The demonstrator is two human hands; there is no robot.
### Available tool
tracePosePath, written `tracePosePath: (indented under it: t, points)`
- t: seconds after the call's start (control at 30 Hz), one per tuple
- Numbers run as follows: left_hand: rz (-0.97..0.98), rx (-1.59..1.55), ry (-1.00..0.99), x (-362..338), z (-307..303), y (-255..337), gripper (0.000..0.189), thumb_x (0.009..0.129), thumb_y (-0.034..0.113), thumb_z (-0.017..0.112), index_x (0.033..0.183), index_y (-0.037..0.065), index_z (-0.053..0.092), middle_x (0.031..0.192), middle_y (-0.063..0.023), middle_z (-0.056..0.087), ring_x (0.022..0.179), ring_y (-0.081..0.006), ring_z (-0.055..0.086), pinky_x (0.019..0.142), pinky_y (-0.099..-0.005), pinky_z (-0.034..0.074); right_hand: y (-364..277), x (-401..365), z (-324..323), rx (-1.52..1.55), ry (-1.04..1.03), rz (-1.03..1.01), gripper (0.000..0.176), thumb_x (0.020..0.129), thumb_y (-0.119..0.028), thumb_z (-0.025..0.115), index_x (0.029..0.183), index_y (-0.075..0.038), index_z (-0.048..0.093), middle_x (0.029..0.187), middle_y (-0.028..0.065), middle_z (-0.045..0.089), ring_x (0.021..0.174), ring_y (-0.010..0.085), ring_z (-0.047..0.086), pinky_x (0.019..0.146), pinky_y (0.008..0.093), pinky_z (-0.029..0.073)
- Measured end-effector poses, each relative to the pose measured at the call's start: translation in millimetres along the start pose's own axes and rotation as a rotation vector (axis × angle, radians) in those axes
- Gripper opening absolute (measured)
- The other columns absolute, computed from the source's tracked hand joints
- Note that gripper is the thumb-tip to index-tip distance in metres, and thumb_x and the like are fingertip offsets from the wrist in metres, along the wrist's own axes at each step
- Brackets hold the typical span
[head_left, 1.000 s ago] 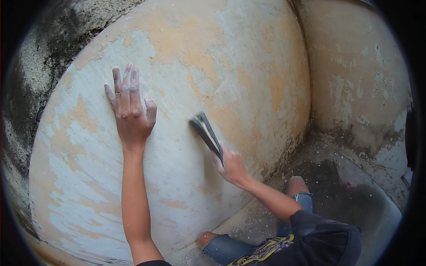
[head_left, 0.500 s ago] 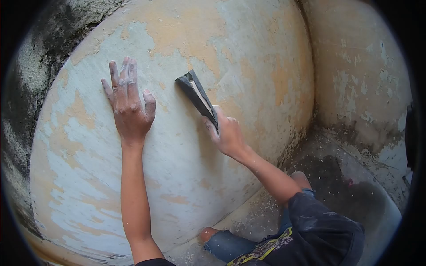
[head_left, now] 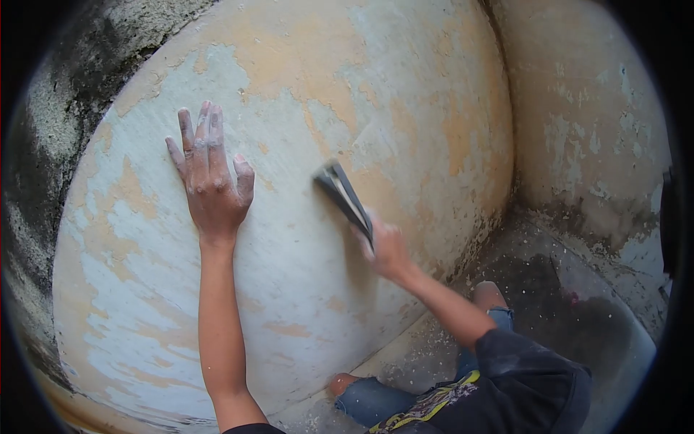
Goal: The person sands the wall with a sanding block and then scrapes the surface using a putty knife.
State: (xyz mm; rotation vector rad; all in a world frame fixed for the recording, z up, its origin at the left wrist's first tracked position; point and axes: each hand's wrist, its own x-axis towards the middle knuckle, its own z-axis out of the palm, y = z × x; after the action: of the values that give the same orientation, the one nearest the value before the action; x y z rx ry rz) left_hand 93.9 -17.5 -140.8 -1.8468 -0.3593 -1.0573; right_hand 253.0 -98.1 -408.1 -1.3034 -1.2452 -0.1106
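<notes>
My left hand [head_left: 211, 177] lies flat against the wall [head_left: 303, 275], fingers spread and dusted white, holding nothing. My right hand [head_left: 386, 249] grips the handle of a wide metal scraper [head_left: 345, 197]. The blade's end rests on the wall, to the right of my left hand, and is motion-blurred. The wall shows patches of peeling orange paint over pale grey-white plaster.
A second wall [head_left: 578, 123] meets this one in a corner at the right. The floor [head_left: 564, 318] below is dark and littered with paint flakes and dust. My knees in torn jeans [head_left: 376, 401] rest near the wall's base.
The scraper went up the wall half a second ago and has now come back down and to the right. My left hand stayed pressed in place.
</notes>
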Motion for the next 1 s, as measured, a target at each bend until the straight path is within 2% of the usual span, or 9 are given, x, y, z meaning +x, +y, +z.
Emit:
tracePosePath:
  t: [0.13, 0.23, 0.33, 0.43, 0.53, 0.63, 0.73, 0.87, 1.0]
  points:
    - [0.009, 0.035, -0.03, 4, 1, -2, 0.067, 0.088, 0.023, 0.046, 0.152, 0.006, 0.041, 0.157, -0.0102, 0.042, 0.154, -0.0332, 0.023, 0.123, -0.0612, 0.012, -6, -38, 2, 0.022, -0.003, 0.057, 0.038, 0.093, -0.017, 0.067, 0.124, -0.004, 0.051, 0.077, 0.0243, 0.067, 0.072, 0.0467, 0.065, 0.064, 0.0529, 0.051]
    - [-0.006, 0.025, -0.042, 4, -1, 1, 0.067, 0.087, 0.023, 0.047, 0.152, 0.005, 0.042, 0.157, -0.0103, 0.042, 0.154, -0.0333, 0.023, 0.123, -0.0615, 0.013, -31, 32, -10, -0.028, 0.019, 0.024, 0.044, 0.092, -0.019, 0.069, 0.129, -0.004, 0.05, 0.078, 0.0238, 0.068, 0.073, 0.046, 0.066, 0.065, 0.0528, 0.052]
    - [0.001, 0.006, -0.029, 2, -1, 0, 0.067, 0.087, 0.023, 0.047, 0.152, 0.005, 0.042, 0.157, -0.0104, 0.042, 0.154, -0.0334, 0.023, 0.123, -0.0617, 0.013, -42, 56, -18, 0.035, -0.012, 0.063, 0.046, 0.091, -0.018, 0.069, 0.13, -0.003, 0.05, 0.079, 0.0241, 0.068, 0.073, 0.0458, 0.066, 0.066, 0.0534, 0.052]
    - [-0.004, 0.012, -0.034, 2, -1, 0, 0.067, 0.087, 0.023, 0.047, 0.152, 0.005, 0.041, 0.157, -0.0104, 0.042, 0.154, -0.0334, 0.023, 0.123, -0.0615, 0.013, 14, -33, 13, -0.003, -0.002, 0.06, 0.042, 0.092, -0.016, 0.068, 0.129, -0.004, 0.051, 0.079, 0.0247, 0.068, 0.073, 0.0463, 0.065, 0.066, 0.0544, 0.052]
    - [-0.008, 0.036, -0.037, 4, 0, 0, 0.067, 0.087, 0.023, 0.047, 0.152, 0.006, 0.041, 0.157, -0.0106, 0.042, 0.154, -0.0335, 0.023, 0.123, -0.061, 0.013, 1, -41, -2, 0.035, -0.077, 0.084, 0.042, 0.092, -0.015, 0.067, 0.128, -0.003, 0.05, 0.079, 0.0248, 0.067, 0.073, 0.0465, 0.065, 0.066, 0.0549, 0.051]
    - [-0.025, 0.016, -0.021, 3, -1, 1, 0.068, 0.086, 0.022, 0.048, 0.152, 0.006, 0.042, 0.157, -0.0109, 0.042, 0.154, -0.0333, 0.023, 0.124, -0.0603, 0.014, -20, 24, -16, -0.021, -0.048, 0.034, 0.044, 0.092, -0.015, 0.067, 0.13, -0.004, 0.05, 0.078, 0.0246, 0.067, 0.073, 0.0468, 0.065, 0.067, 0.0549, 0.051]
    - [-0.03, -0.005, 0.015, 2, 1, 0, 0.069, 0.085, 0.022, 0.047, 0.152, 0.007, 0.042, 0.157, -0.0099, 0.042, 0.154, -0.0326, 0.024, 0.124, -0.0594, 0.014, -37, 45, -28, 0.008, -0.04, 0.038, 0.045, 0.091, -0.015, 0.067, 0.131, -0.005, 0.05, 0.078, 0.0245, 0.067, 0.074, 0.0465, 0.065, 0.066, 0.0544, 0.051]
    - [-0.046, -0.004, 0.044, -1, 3, -2, 0.068, 0.087, 0.023, 0.046, 0.153, 0.008, 0.042, 0.157, -0.0086, 0.043, 0.153, -0.0319, 0.024, 0.125, -0.0587, 0.014, 34, -80, 5, 0.0, -0.125, 0.113, 0.045, 0.092, -0.018, 0.067, 0.131, -0.007, 0.05, 0.076, 0.0237, 0.066, 0.072, 0.0462, 0.065, 0.064, 0.0538, 0.05]
    - [-0.025, -0.002, 0.053, 1, 4, -4, 0.066, 0.089, 0.024, 0.044, 0.153, 0.009, 0.042, 0.157, -0.0076, 0.043, 0.154, -0.0313, 0.024, 0.125, -0.0584, 0.014, 27, -70, 0, -0.034, -0.119, 0.11, 0.045, 0.091, -0.016, 0.068, 0.131, -0.007, 0.05, 0.076, 0.0233, 0.066, 0.072, 0.0467, 0.065, 0.064, 0.0539, 0.05]
